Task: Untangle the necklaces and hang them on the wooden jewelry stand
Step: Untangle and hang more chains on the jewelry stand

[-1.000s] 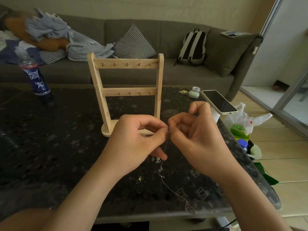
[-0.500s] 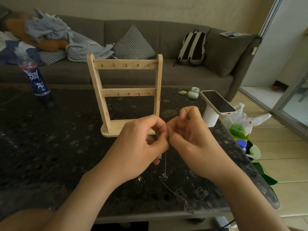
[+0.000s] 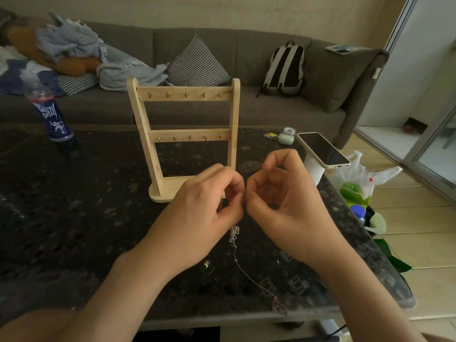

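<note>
A thin silver necklace chain point(image 3: 243, 269) hangs from between my two hands and trails across the dark table toward its front edge, with a small knotted clump just below my fingers. My left hand point(image 3: 204, 213) and my right hand point(image 3: 283, 208) meet fingertip to fingertip above the table, each pinching the chain's upper end. The wooden jewelry stand point(image 3: 183, 139) rises just behind my hands, upright, with two rows of small hooks. No chain hangs on its hooks.
A dark speckled table point(image 3: 74, 218) carries a blue-labelled bottle point(image 3: 53, 119) at the far left, a phone point(image 3: 322, 149) on a white holder and a small green case point(image 3: 286, 138) at the right. A grey sofa point(image 3: 271, 114) with cushions and a backpack point(image 3: 285, 67) stands behind. Plastic bags point(image 3: 362, 183) lie on the floor, right.
My hands have stayed together at the chain while the fingers shifted. The knotted clump now hangs higher, just below my fingers, and the right hand's fingers have spread a little.
</note>
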